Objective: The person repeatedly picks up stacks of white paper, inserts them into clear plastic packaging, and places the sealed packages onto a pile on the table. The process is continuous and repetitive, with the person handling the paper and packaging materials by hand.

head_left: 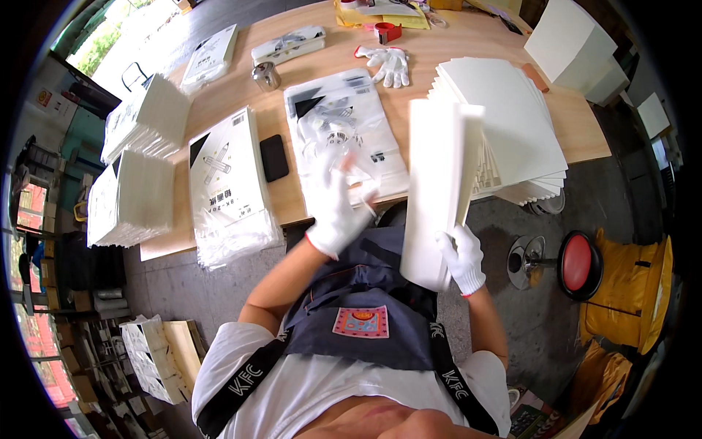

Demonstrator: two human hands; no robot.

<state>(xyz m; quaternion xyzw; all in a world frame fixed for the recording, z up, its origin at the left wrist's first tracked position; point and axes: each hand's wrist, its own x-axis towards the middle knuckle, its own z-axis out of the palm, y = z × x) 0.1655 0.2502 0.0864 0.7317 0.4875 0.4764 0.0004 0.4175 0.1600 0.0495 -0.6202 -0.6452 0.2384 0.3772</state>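
My right hand (463, 257), in a white knit glove, grips a sheaf of white paper (431, 190) by its lower right edge. The sheaf is bent lengthwise and held up in front of the table edge. My left hand (335, 208), gloved with bare fingertips showing, is over the near end of a clear printed plastic bag (344, 110) lying flat on the table. Motion smears its fingers, so whether they pinch the film is unclear. To the right of the sheaf stands a fanned stack of white paper (497, 117).
On the wooden table (431, 44) lie a packed paper pad (227, 164), a black phone (274, 158), a metal canister (265, 76), a spare glove (387, 66) and a red tape dispenser (387, 32). Bagged stacks (135, 197) line the left. A red-seated stool (578, 265) stands at right.
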